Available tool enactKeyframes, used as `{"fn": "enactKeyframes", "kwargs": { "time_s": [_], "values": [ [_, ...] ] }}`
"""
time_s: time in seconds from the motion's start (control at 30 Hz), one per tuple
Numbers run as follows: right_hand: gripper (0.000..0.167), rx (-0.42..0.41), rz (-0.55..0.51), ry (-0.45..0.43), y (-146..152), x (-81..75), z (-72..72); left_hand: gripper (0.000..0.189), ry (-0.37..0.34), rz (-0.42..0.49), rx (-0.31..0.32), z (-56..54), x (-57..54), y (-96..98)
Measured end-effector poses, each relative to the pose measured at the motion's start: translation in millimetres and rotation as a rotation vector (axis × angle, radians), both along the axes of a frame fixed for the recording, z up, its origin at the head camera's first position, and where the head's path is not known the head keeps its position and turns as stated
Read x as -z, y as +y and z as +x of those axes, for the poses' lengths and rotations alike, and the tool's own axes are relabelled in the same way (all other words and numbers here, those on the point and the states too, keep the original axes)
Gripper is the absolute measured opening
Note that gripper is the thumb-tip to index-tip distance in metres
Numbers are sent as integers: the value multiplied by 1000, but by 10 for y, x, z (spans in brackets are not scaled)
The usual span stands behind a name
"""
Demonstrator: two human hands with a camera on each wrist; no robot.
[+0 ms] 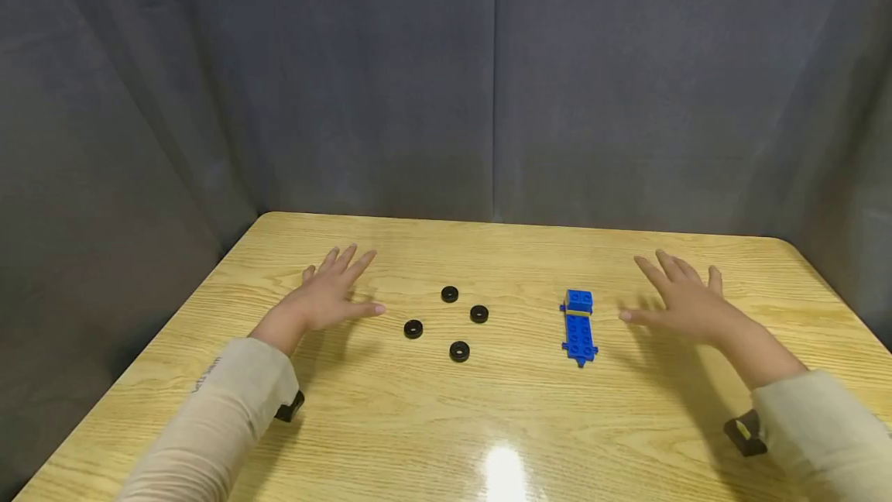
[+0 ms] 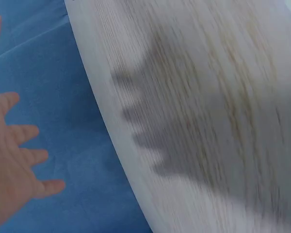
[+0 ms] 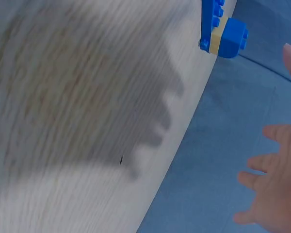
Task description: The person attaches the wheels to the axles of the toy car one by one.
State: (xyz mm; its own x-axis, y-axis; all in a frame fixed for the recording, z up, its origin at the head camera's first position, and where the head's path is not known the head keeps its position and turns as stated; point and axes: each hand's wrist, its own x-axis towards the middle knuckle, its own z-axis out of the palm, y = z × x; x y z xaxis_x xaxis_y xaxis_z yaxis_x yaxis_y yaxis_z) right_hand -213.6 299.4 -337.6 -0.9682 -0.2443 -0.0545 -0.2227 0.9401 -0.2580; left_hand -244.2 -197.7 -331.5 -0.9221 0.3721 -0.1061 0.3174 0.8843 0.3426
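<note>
Spread fingers and nothing held mark my left hand (image 1: 324, 297), which hovers over the left part of the table; the left wrist view shows the same hand (image 2: 12, 165) and its shadow. Several black toy wheels (image 1: 459, 351) lie flat to its right. Over the right side hangs my right hand (image 1: 686, 304), also with fingers apart and holding nothing. Just left of it, a blue toy-brick car base (image 1: 579, 335) lies on the wood, with a blue brick over a yellow layer at its far end. The right wrist view catches part of that base (image 3: 226, 36) beyond the hand (image 3: 276, 179).
The table (image 1: 390, 424) has a light wood grain and rounded far corners. Dark grey curtains (image 1: 376, 84) hang behind it and at both sides. A black wrist device sits under each sleeve (image 1: 230, 401). Glare shows near the front edge.
</note>
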Motion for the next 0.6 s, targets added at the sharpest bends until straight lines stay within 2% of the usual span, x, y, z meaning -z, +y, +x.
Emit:
{"fn": "enactKeyframes", "kwargs": {
  "time_s": [0.2, 0.4, 0.6],
  "values": [
    [102, -62, -33, 18, -58, 73, -9, 95, -40, 54, 51, -25, 78, 27],
    [105, -123, -71, -5, -100, 145, -24, 93, -52, 68, 89, -38, 172, 86],
    [105, -178, -78, -9, -171, 183, -43, 91, -81, 90, 117, -46, 222, 139]
  ]
}}
